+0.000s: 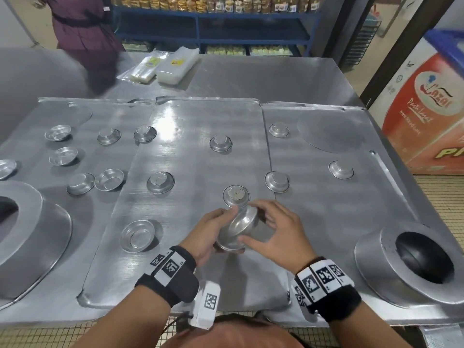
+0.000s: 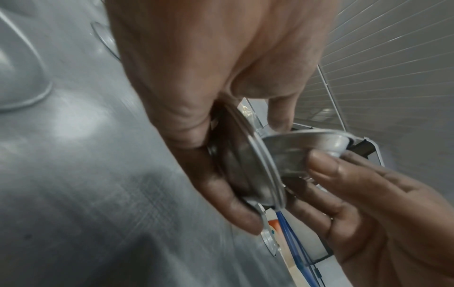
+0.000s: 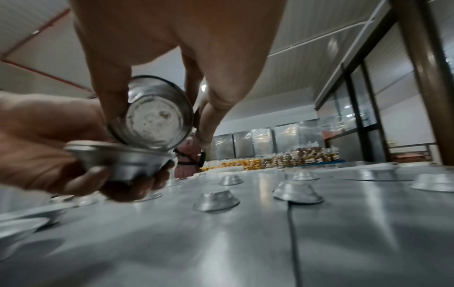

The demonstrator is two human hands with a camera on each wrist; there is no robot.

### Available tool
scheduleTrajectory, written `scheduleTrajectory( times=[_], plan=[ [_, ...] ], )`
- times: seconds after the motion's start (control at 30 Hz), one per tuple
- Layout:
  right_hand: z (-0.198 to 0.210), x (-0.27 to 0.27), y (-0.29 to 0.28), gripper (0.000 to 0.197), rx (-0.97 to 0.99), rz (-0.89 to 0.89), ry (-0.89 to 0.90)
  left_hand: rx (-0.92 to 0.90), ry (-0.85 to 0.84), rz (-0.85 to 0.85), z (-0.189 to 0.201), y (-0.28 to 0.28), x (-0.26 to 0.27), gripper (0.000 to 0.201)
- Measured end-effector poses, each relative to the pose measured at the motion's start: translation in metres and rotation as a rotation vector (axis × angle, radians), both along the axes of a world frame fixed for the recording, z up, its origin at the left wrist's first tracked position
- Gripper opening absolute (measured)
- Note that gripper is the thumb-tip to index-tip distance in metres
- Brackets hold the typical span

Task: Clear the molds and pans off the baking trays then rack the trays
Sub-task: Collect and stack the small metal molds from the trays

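Metal mold [image 3: 154, 114] tilted into L-hand [image 1: 204, 233] mold [image 3: 123, 162]

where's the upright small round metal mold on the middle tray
In the head view, the upright small round metal mold sits near the middle baking tray's front-left corner, left of the left hand.

Bakery workroom. A steel table [image 1: 263, 76] fills the foreground, with stacked clear plastic bags [image 1: 165, 65] at its far end. Behind it, a blue metal shelving unit [image 1: 213, 23] carries rows of packed baked goods [image 1: 213, 2]. At right, a dark door frame [image 1: 391, 46] and an orange printed carton [image 1: 426, 114]. Small beige floor tiles [image 1: 442, 204]. In the right wrist view, a white panelled ceiling [image 3: 307, 33] and glazed partitions [image 3: 383, 108]
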State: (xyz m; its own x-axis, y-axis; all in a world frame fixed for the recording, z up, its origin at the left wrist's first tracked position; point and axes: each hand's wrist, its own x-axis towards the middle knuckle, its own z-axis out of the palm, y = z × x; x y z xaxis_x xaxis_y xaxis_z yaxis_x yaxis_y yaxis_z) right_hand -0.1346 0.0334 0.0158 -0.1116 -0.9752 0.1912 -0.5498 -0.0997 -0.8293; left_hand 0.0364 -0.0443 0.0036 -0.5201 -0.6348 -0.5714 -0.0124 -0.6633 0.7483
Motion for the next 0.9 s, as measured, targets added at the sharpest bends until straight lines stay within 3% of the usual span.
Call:
scheduleTrajectory(
  times=[0.07, 0.27, 0.6, 0.7, 0.9],
  plan=[
    [-0.007, 0.009, -0.002, 0.076, 0.029, 0.034, 0.011, -0.027, -0.017, 0.036, 0.0, 0.0, 0.006, 0.046],
    [-0.018, 0.033, -0.012, 0.078, 0.097, 0.111, 0.036, -0.133, -0.079, 0.124, -0.006, -0.001, 0.03, 0.012],
    [-0.021, 0.065, -0.032, 0.073, 0.193, 0.361, 0.104, -0.226, -0.136, 0.249, -0.009, -0.004, 0.082, 0.011],
    [-0.026, 0.075, -0.039, 0.075, 0.241, 0.424, 0.16, -0.241, -0.155, 0.265, -0.01, -0.001, 0.102, 0.019],
    [-0.032, 0.101, -0.056, 0.043, 0.419, 0.389, 0.39, -0.254, -0.224, 0.371, -0.013, 0.003, 0.146, 0.027]
  ],
)
